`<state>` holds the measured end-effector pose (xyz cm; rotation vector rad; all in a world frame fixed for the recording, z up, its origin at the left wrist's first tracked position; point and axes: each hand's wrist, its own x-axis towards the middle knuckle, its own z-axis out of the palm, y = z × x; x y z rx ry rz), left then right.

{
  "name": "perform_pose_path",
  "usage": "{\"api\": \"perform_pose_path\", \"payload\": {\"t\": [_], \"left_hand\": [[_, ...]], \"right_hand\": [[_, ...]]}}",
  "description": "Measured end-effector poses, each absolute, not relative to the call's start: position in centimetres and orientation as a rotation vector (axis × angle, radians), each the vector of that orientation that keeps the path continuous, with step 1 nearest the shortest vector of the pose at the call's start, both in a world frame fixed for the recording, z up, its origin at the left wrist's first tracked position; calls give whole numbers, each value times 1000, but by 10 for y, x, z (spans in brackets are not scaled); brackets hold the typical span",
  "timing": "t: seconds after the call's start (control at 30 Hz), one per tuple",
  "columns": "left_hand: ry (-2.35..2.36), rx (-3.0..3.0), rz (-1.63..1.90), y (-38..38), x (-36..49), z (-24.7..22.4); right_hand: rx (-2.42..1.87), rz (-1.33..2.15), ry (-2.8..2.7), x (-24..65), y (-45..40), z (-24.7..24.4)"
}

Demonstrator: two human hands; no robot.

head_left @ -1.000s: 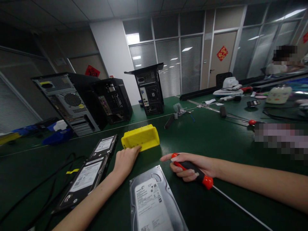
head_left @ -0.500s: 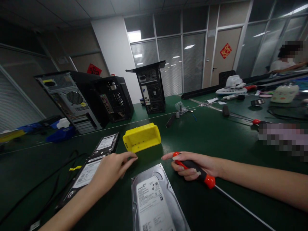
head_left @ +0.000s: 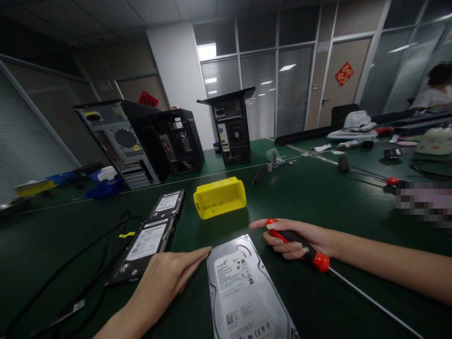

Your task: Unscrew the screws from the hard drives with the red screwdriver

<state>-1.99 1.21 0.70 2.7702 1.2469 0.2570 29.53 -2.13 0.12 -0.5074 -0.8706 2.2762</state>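
Note:
A silver hard drive (head_left: 243, 292) with a white label lies on the green table at the bottom centre. My left hand (head_left: 173, 273) is at its upper left corner, fingertips close together at the drive's edge; whether anything small is between them is hidden. To the right of the drive, my right hand (head_left: 296, 240) wraps round a screwdriver (head_left: 321, 262) with a red and black handle, its long shaft pointing to the lower right. The index finger points left. A yellow bin (head_left: 219, 200) on its side, with small dark bits inside, stands beyond the drive.
Two more drives (head_left: 146, 242) and black cables (head_left: 102, 242) lie at left. Opened computer cases (head_left: 123, 141) stand behind. Farther right are a plastic bag (head_left: 273, 155), a white device (head_left: 356, 125) and tools. A person (head_left: 436, 92) sits at the far right.
My left hand has moved down from near the yellow bin to the silver drive's corner, and its fingers have come together. My right hand keeps the screwdriver. The view has shifted slightly left.

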Motion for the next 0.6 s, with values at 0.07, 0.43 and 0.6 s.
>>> {"api": "perform_pose_path", "payload": {"t": [0.07, 0.43, 0.6], "left_hand": [[1238, 2786, 251, 12, -19, 5], [1222, 2841, 301, 13, -21, -5], [1217, 2929, 310, 11, -22, -8]], "right_hand": [[-510, 2275, -871, 295, -21, 2], [-528, 2245, -921, 295, -22, 1], [-513, 2258, -924, 296, -21, -1]]}}
